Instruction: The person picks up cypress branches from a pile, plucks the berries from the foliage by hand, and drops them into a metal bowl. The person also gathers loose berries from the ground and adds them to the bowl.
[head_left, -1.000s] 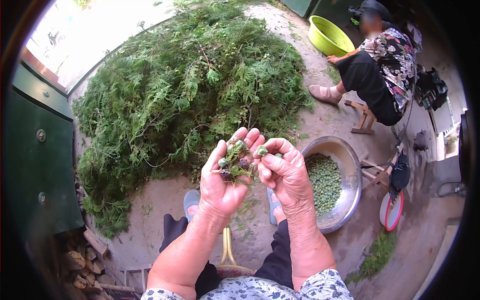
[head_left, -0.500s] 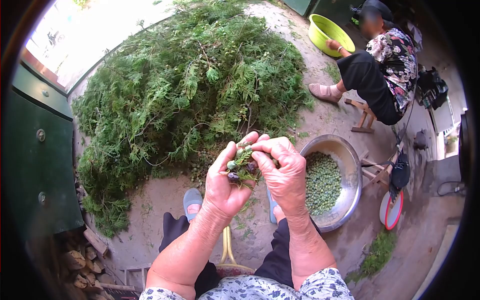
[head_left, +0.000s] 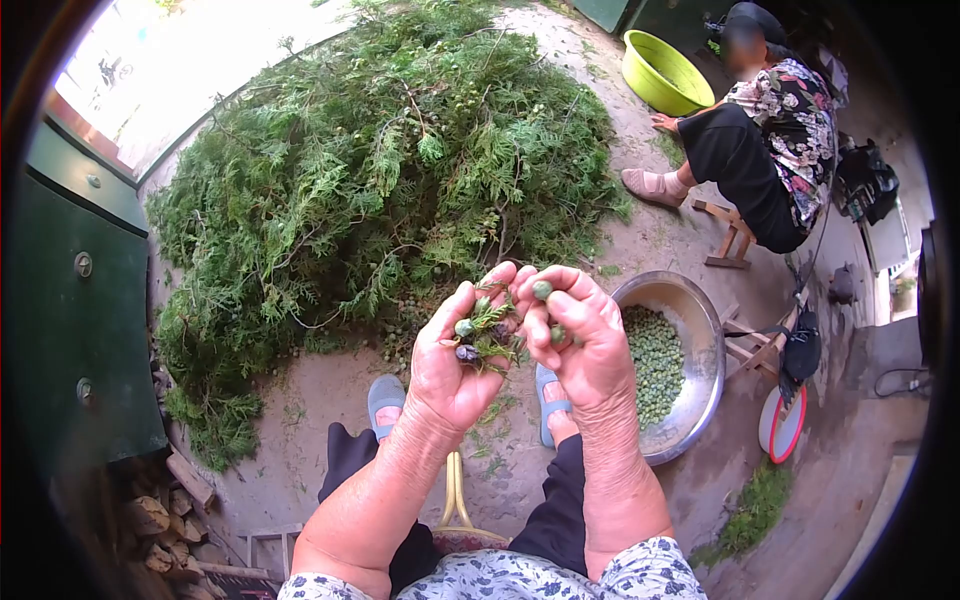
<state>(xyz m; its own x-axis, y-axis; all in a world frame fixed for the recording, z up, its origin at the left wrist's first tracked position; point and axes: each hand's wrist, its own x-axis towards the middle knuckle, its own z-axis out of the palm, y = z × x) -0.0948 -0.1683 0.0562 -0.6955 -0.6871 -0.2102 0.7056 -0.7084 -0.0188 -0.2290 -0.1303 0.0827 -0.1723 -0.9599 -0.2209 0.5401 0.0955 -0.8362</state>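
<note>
Close in front of me, my left hand [head_left: 440, 375] is cupped round a small green conifer sprig [head_left: 490, 316] with pale green and dark purplish cones among its leaves. Beside it, my right hand [head_left: 592, 350] holds a few round green cones [head_left: 542, 290], one of them near the thumb and index finger and others in the curled fingers. The fingertips of both hands are close together. To the right, partly hidden by my right hand and wrist, a steel basin [head_left: 708, 385] holds many picked green cones [head_left: 655, 365].
A large heap of conifer branches [head_left: 380, 180] covers the floor ahead. At the upper right a person [head_left: 785, 130] sits on a wooden stool [head_left: 728, 235] by a yellow-green basin [head_left: 668, 95]. A red-rimmed sieve [head_left: 783, 422] and firewood [head_left: 160, 525] lie nearer me.
My right hand has drawn slightly right, away from the sprig, with green cones now showing in its fingers. My left hand has stayed put. The seated person's hand has moved down from the basin's rim.
</note>
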